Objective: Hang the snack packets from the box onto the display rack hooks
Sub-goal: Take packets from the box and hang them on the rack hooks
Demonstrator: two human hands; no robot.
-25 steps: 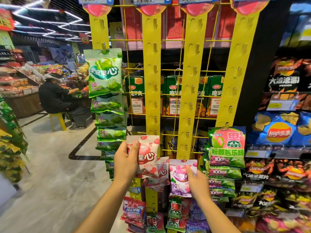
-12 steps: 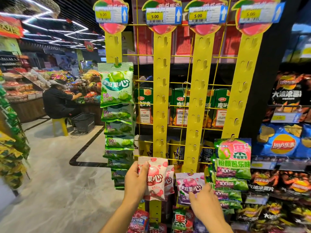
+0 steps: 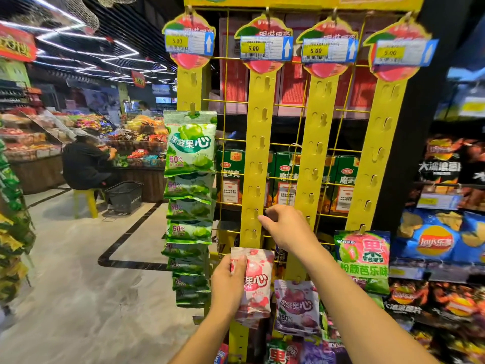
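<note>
At yellow strip's (image 3: 256, 158) lower end: pink packet (image 3: 258, 281) ready to hang.
Left hand (image 3: 227, 283) grips it; right hand (image 3: 287, 228) curled at a hook (image 3: 256, 214), hold unclear. Slip packet's hole over that hook.

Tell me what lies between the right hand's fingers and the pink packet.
Only bare yellow hanging strip above the pink packet, nothing hung there; head view.

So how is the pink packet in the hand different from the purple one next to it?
The pink packet is white and pink; the purple packet is purple. The pink packet is gripped by the left hand; the purple packet hangs free on a yellow strip. The pink packet sits higher than the purple packet. Both look similar in size, with matching lettering.
</note>
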